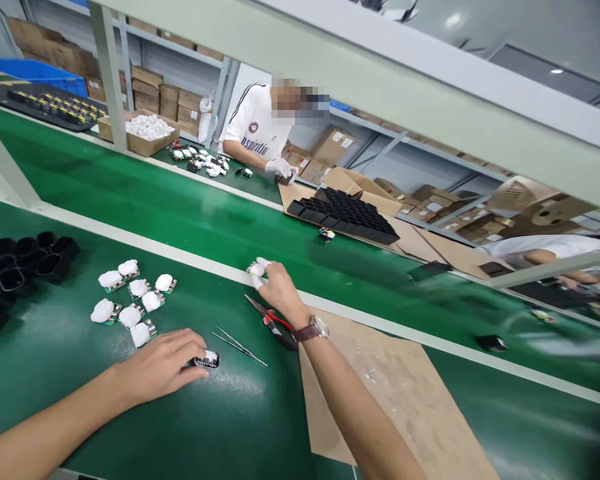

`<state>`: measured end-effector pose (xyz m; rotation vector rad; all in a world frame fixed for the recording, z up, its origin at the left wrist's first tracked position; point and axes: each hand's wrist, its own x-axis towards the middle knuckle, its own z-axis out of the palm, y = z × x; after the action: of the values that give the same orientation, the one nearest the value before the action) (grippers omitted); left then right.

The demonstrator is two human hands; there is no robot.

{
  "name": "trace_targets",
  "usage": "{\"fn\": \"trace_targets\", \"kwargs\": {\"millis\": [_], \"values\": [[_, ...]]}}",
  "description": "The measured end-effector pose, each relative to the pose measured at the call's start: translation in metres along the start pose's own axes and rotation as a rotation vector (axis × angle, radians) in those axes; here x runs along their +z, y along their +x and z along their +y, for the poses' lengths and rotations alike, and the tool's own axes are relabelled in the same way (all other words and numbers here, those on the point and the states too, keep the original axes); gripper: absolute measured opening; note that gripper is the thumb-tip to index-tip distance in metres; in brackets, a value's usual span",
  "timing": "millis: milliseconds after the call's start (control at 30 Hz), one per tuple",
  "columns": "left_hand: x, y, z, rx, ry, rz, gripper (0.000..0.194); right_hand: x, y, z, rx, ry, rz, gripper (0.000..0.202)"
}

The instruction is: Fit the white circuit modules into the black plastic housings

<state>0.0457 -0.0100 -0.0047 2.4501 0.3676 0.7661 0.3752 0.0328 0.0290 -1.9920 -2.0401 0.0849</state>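
Observation:
My left hand (163, 365) rests low over the green bench, its fingers closed round a small black housing (208, 360) with white material and a circuit board inside. Reaching to the pale rail, my right hand (280, 292) wears white finger cots and a wristwatch. It pinches a white-topped circuit board (255, 269) at the belt's edge. Between the hands lie metal tweezers (241, 346) and red-handled pliers (271, 321). Several more circuit boards (131, 315) capped with white lumps sit beyond my left hand.
Several black housings (14, 279) stand at the left. A cardboard sheet (380, 393) lies under my right forearm. Across the green conveyor belt (180, 213), a gloved co-worker (260, 127) handles a black part beside rows of black housings (343, 213). Another person is at the right edge.

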Motion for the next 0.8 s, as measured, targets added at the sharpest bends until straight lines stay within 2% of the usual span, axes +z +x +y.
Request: {"fn": "trace_targets", "kwargs": {"millis": [133,233,333,400,433,533,633,733,800], "values": [[-0.001,0.0,0.0,-0.108,0.005,-0.065,0.023,0.011,-0.038,-0.053,-0.332,0.118,-0.096,0.034],[-0.003,0.002,0.002,-0.024,0.029,-0.056,0.023,0.016,-0.062,-0.071,-0.426,0.157,-0.103,0.036],[-0.004,0.006,0.003,0.063,0.048,-0.023,0.019,0.011,-0.082,-0.07,-0.416,0.175,0.006,0.031],[-0.003,0.007,0.004,0.094,0.034,0.001,0.008,0.005,-0.095,-0.065,-0.381,0.18,0.073,0.026],[-0.001,0.008,0.004,0.106,0.02,0.016,0.005,0.003,-0.103,-0.063,-0.359,0.174,0.083,0.024],[0.005,0.009,0.009,0.104,0.009,0.057,0.015,0.004,-0.122,-0.06,-0.307,0.129,0.05,0.025],[0.006,0.011,0.02,0.078,0.071,0.036,0.012,0.011,-0.135,-0.057,-0.296,0.095,0.023,0.019],[-0.007,0.026,0.023,0.086,0.103,0.018,0.007,0.02,-0.141,-0.05,-0.284,0.025,0.03,0.021],[-0.027,0.045,0.009,0.061,0.146,0.049,0.006,0.025,-0.145,-0.043,-0.254,-0.056,0.056,0.025]]}}
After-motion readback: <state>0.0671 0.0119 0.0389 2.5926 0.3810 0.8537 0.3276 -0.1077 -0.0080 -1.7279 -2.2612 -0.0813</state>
